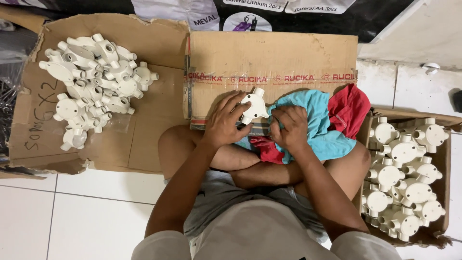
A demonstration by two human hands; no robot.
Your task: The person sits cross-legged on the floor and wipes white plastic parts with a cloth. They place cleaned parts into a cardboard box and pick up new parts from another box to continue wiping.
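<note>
White junction box [253,107] sits dead center of the frame, pinched in the left hand [224,124] with its branch spouts pointing up and down-left, right hand [289,128] just beside it on the right, clenched around the blue cloth [320,125].

I see a stockroom or shop backroom floor, white tiles [86,212], flattened cardboard [144,120], carton of white conduit boxes [406,178], packaged goods [250,14] behind
</note>
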